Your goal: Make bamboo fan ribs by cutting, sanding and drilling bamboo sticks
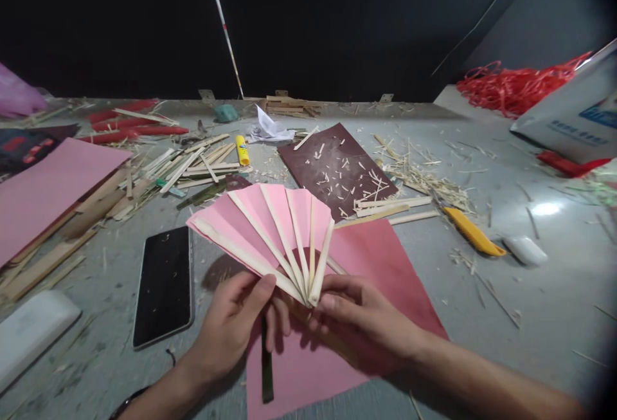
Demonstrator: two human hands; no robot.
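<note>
A folding fan (250, 208) of pink paper with pale wooden ribs is spread in front of me, its ribs meeting at the bottom. My left hand (231, 317) pinches the left outer rib between thumb and fingers. With its thumb and fingers, my right hand (361, 310) grips the fan near the point where the ribs meet. Below the hands lies a sheet of pink and red paper (308, 381). A dark green strip (267, 368) rests on that sheet, partly hidden by my left hand.
A black phone (162, 288) lies to the left, beside a white case (33, 336). A yellow cutter knife (475, 232) is at the right, near a small white object (525, 249). Behind are a glue stick (242, 150), a dark red sheet (332, 163) and bamboo strips (193, 163).
</note>
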